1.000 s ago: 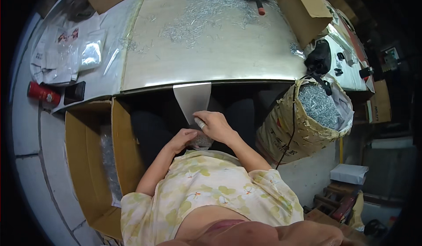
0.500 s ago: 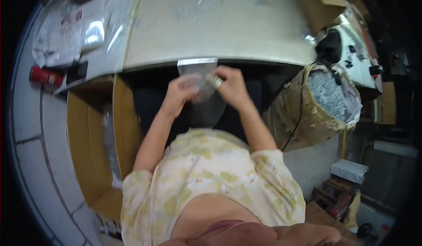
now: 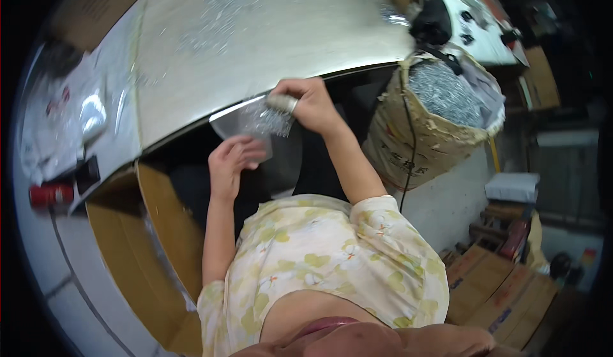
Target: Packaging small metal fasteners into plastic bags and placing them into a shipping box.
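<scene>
My right hand (image 3: 310, 107) pinches the upper right part of a clear plastic bag (image 3: 237, 119) at the table's near edge. Pale tape or a cover wraps one finger of that hand. Small shiny metal pieces (image 3: 273, 122) show through the plastic below these fingers. Close under the bag's lower left side is my left hand (image 3: 228, 169), its fingertips smeared by motion beside a translucent plastic patch (image 3: 264, 149). Whether they grip that patch cannot be made out.
Thin metal pieces (image 3: 223, 22) lie scattered over the white table (image 3: 306, 38). A worn sack (image 3: 408, 140) full of similar pieces stands at right. Left of me is an open cardboard box (image 3: 121, 248); a red can (image 3: 51, 195) sits nearby. Cartons (image 3: 498, 287) are at lower right.
The view has turned, so the table now slants. The bag is tilted and its metal pieces show more clearly. My left hand has dropped lower, away from the right.
</scene>
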`<action>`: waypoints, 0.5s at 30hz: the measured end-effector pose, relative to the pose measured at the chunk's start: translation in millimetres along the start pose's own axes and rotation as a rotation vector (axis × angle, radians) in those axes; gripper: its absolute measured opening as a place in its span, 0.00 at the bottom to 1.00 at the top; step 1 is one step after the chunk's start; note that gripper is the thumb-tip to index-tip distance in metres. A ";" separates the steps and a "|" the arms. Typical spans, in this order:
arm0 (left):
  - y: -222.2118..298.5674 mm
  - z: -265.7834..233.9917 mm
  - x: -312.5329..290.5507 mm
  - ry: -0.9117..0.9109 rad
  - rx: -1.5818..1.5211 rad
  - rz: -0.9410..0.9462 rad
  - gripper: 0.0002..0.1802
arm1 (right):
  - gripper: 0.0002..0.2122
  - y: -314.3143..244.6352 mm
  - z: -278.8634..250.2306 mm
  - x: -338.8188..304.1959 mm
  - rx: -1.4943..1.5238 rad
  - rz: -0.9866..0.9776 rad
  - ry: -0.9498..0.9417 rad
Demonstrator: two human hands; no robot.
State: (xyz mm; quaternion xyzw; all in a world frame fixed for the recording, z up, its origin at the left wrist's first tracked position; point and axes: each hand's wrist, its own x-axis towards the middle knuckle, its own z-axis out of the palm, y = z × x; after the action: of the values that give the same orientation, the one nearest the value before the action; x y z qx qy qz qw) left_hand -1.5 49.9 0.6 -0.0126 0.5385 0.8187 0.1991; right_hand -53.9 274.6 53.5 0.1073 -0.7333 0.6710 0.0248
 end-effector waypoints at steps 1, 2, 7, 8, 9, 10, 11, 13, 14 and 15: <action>-4.0 -6.4 -3.4 -0.011 -0.030 0.012 0.14 | 0.06 -1.9 -21.7 8.8 0.130 0.020 0.052; -11.6 -10.9 -4.1 -0.045 -0.027 0.007 0.14 | 0.04 7.0 -45.4 21.0 -0.177 0.064 0.216; -36.8 -24.9 -6.6 -0.032 -0.102 -0.145 0.13 | 0.05 53.1 -151.6 50.0 -0.935 -0.336 0.877; -38.0 -24.8 -7.5 -0.036 -0.112 -0.156 0.13 | 0.06 56.1 -172.7 55.0 -1.013 -0.257 0.920; -39.3 -24.1 -6.1 -0.041 -0.124 -0.164 0.13 | 0.07 63.4 -192.3 61.8 -1.109 -0.225 0.979; -40.2 -24.1 -4.3 -0.037 -0.119 -0.171 0.13 | 0.07 71.1 -210.4 68.3 -1.193 -0.168 1.011; -37.1 -20.2 -1.4 -0.051 -0.110 -0.184 0.12 | 0.09 81.1 -229.1 73.4 -1.250 -0.161 1.065; -30.7 -17.2 2.8 -0.064 -0.103 -0.204 0.12 | 0.07 81.9 -245.4 86.7 -1.319 0.000 1.094; -29.1 -17.2 5.7 -0.072 -0.104 -0.213 0.12 | 0.08 83.0 -252.2 90.6 -1.329 0.043 1.125; -28.4 -17.8 6.3 -0.057 -0.109 -0.206 0.12 | 0.08 82.2 -252.8 96.1 -1.338 0.086 1.154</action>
State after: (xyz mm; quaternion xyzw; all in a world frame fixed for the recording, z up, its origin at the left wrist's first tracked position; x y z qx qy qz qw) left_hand -1.1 45.7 -33.3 -0.0551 0.4832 0.8220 0.2964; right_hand -190.6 519.1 15.2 -0.3126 -0.8487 0.0514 0.4235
